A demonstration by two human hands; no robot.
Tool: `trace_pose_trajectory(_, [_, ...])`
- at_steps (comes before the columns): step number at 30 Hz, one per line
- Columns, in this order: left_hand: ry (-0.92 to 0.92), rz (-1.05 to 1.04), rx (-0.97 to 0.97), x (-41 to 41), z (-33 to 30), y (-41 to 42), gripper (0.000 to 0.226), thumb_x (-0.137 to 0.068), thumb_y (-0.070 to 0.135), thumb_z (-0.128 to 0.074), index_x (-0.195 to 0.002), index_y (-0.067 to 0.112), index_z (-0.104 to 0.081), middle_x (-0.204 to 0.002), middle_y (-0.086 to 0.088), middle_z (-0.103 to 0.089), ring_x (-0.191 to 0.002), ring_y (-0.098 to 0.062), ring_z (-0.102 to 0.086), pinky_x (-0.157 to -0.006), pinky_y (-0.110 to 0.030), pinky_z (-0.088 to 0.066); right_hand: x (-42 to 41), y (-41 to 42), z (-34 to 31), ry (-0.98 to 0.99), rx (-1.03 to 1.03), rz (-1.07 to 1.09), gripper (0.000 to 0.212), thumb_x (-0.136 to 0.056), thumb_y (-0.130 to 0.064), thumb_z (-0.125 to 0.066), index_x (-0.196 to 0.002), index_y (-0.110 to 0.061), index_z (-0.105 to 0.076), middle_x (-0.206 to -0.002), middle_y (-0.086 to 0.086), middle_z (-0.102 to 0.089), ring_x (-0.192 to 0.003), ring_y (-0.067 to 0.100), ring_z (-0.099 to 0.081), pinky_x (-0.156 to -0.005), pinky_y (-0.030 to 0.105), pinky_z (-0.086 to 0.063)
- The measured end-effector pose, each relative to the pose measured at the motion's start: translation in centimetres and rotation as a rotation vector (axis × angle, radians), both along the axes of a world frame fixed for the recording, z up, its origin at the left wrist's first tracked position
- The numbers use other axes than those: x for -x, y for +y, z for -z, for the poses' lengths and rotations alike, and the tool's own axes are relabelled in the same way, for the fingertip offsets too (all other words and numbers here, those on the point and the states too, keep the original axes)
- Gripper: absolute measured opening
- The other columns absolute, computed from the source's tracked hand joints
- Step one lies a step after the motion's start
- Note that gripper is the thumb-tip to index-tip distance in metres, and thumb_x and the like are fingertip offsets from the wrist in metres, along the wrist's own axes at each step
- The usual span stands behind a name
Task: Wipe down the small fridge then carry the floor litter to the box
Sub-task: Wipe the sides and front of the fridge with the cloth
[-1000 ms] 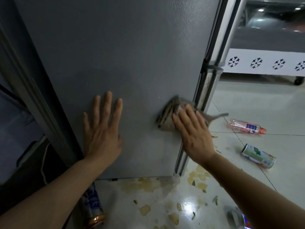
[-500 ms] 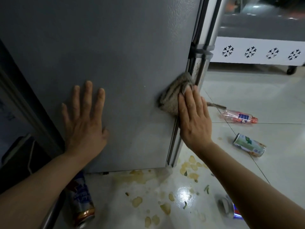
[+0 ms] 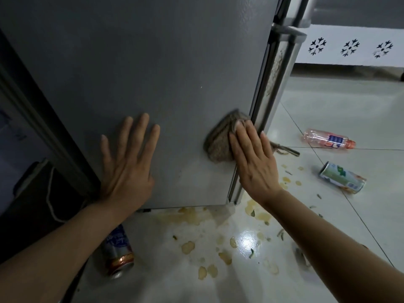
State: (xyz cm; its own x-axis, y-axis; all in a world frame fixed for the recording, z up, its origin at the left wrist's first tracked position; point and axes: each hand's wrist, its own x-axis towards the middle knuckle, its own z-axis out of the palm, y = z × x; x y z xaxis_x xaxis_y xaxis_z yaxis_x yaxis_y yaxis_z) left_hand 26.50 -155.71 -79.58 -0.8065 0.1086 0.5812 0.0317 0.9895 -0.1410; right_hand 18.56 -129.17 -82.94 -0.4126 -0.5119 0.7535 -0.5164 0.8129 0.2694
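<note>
The grey side panel of the small fridge [image 3: 153,73] fills the upper left. My left hand [image 3: 129,165] lies flat on the panel with fingers spread. My right hand [image 3: 253,160] presses a brown cloth [image 3: 218,141] flat against the panel near its right front corner, fingers straight. Litter lies on the white tile floor: a pink plastic bottle [image 3: 328,141], a green and white can [image 3: 341,180] to the right, and a blue can with a copper end [image 3: 117,250] under my left forearm.
Yellowish spill patches [image 3: 190,215] and green scraps cover the floor below the fridge. A white panel with snowflake cut-outs [image 3: 349,49] stands at the back right. Dark furniture [image 3: 26,149] with a cord sits to the left of the fridge.
My right hand has slid the cloth down the panel's right edge from higher up near the door seam. The left hand stays flat on the panel. My view has shifted.
</note>
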Motion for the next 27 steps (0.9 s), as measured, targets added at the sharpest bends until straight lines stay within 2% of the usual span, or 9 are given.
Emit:
trace_pose_trajectory(4, [-0.011, -0.006, 0.007, 0.1, 1.8, -0.5, 0.111, -0.059, 0.009, -0.074, -0.15, 0.018, -0.01, -0.158, -0.007, -0.003, -0.145, -0.03, -0.001, -0.104, -0.068, -0.013, 0.6, -0.6, 2.8, 0.002, -0.028, -0.062, 0.055, -0.098, -0.007, -0.015, -0.151, -0.018, -0.003, -0.159, 0.002, 0.009, -0.146, 0.023, 0.008, -0.119, 0.04, -0.003])
trace_pose_trajectory(8, [-0.008, -0.021, 0.022, 0.6, 2.2, -0.7, 0.115, -0.058, 0.012, -0.076, -0.15, 0.019, -0.007, -0.158, -0.006, 0.0, -0.145, -0.031, 0.002, -0.104, -0.068, -0.014, -0.1, 0.4, 7.0, -0.05, -0.304, -0.147, 0.065, -0.086, 0.004, -0.034, -0.145, -0.022, -0.025, -0.153, 0.003, -0.026, -0.146, 0.022, -0.004, -0.117, 0.041, -0.009])
trace_pose_trajectory(10, [-0.012, -0.01, 0.03, 0.5, 2.1, -0.9, 0.114, -0.06, 0.012, -0.075, -0.15, 0.019, -0.005, -0.158, -0.005, 0.001, -0.145, -0.031, 0.002, -0.104, -0.067, -0.013, -0.1, 0.7, 7.2, -0.059, -0.386, -0.167, 0.066, -0.083, 0.003, -0.033, -0.145, -0.019, -0.025, -0.151, 0.002, -0.027, -0.144, 0.022, -0.01, -0.117, 0.04, -0.01])
trace_pose_trajectory(12, [-0.011, 0.009, 0.031, 0.4, 1.9, -1.1, 0.113, -0.06, 0.01, -0.074, -0.15, 0.02, -0.006, -0.158, -0.004, 0.001, -0.145, -0.029, 0.001, -0.104, -0.067, -0.012, 0.2, 0.9, 6.1, -0.044, -0.414, -0.182, 0.067, -0.085, 0.0, -0.032, -0.148, -0.016, -0.016, -0.151, 0.001, -0.025, -0.146, 0.021, -0.003, -0.117, 0.037, -0.009])
trace_pose_trajectory(18, [-0.026, 0.005, 0.048, -0.6, 2.3, -3.5, 0.106, -0.059, 0.006, -0.075, -0.148, 0.016, -0.018, -0.158, -0.007, -0.006, -0.144, -0.028, -0.008, -0.104, -0.067, -0.009, 1.0, -4.7, 1.3, 0.056, -0.038, -0.192, 0.05, -0.096, -0.011, -0.023, -0.146, -0.011, -0.018, -0.159, 0.001, 0.005, -0.146, 0.02, -0.001, -0.119, 0.037, -0.006])
trace_pose_trajectory(21, [-0.051, -0.016, 0.055, -0.9, 3.2, -5.1, 0.103, -0.061, 0.006, -0.073, -0.148, 0.017, -0.02, -0.158, -0.007, -0.007, -0.144, -0.027, -0.008, -0.105, -0.065, -0.008, 0.9, -7.9, 1.8, 0.046, 0.058, -0.144, 0.051, -0.096, -0.015, -0.025, -0.147, -0.022, -0.021, -0.159, -0.003, 0.003, -0.146, 0.019, 0.0, -0.118, 0.037, -0.001])
trace_pose_trajectory(23, [-0.057, -0.002, 0.063, -0.8, 3.8, -5.7, 0.101, -0.065, 0.008, -0.072, -0.149, 0.02, -0.016, -0.158, -0.004, -0.004, -0.145, -0.025, -0.004, -0.105, -0.065, -0.007, 0.6, -8.7, 3.6, 0.027, -0.057, -0.18, 0.053, -0.094, -0.014, -0.032, -0.145, -0.026, -0.03, -0.157, -0.004, -0.013, -0.146, 0.019, -0.01, -0.115, 0.038, -0.003])
trace_pose_trajectory(25, [-0.047, 0.009, 0.073, -0.6, 3.9, -5.9, 0.104, -0.065, 0.008, -0.072, -0.15, 0.022, -0.012, -0.159, -0.001, 0.0, -0.146, -0.024, -0.002, -0.106, -0.063, -0.006, 0.3, -8.7, 5.4, 0.011, -0.326, -0.27, 0.055, -0.091, -0.011, -0.033, -0.145, -0.025, -0.032, -0.153, -0.005, -0.023, -0.144, 0.018, -0.016, -0.115, 0.037, -0.002])
trace_pose_trajectory(27, [-0.043, 0.018, 0.082, -0.6, 3.8, -6.1, 0.109, -0.063, 0.006, -0.073, -0.15, 0.024, -0.01, -0.159, 0.0, 0.0, -0.146, -0.022, -0.003, -0.106, -0.061, -0.005, 0.2, -8.6, 6.3, 0.034, -0.532, -0.278, 0.059, -0.091, -0.01, -0.033, -0.147, -0.022, -0.021, -0.152, -0.007, -0.02, -0.146, 0.017, -0.001, -0.117, 0.034, 0.001])
